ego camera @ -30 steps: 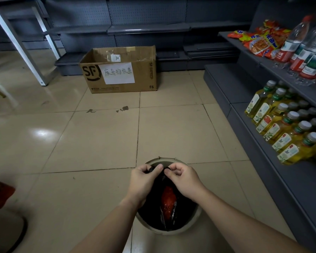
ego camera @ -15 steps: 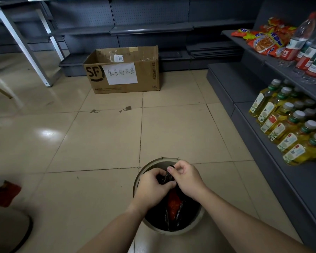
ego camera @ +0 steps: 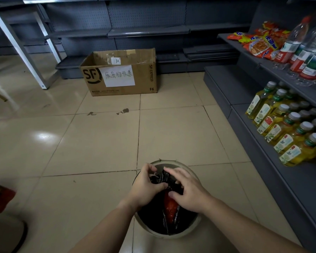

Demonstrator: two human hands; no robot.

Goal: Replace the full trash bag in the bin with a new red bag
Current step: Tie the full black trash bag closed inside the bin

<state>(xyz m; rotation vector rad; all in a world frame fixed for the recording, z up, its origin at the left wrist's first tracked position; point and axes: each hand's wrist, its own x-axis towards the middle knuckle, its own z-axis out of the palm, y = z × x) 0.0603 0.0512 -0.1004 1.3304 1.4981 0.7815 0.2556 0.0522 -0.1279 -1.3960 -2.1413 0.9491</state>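
A round pale bin [ego camera: 190, 230] stands on the tiled floor at the bottom centre. A black trash bag [ego camera: 153, 216] sits inside it, and a red packet [ego camera: 170, 207] shows through its gathered mouth. My left hand [ego camera: 144, 187] grips the bunched top of the bag on the left side. My right hand [ego camera: 188, 192] pinches the bag's gathered top from the right, fingers curled over the plastic. Both hands meet above the middle of the bin. A red thing [ego camera: 0, 198], blurred, lies at the left edge of the floor.
An open cardboard box [ego camera: 120, 77] with a white paper label stands on the floor ahead. Grey shelves [ego camera: 263, 143] on the right carry oil bottles [ego camera: 285, 132], water bottles and snack packets. A white metal frame [ego camera: 24, 50] stands at the back left.
Both hands have shifted on the bag's top: the right hand has slid down over the gathered plastic and the left has closed in beside it. The view has tilted slightly.
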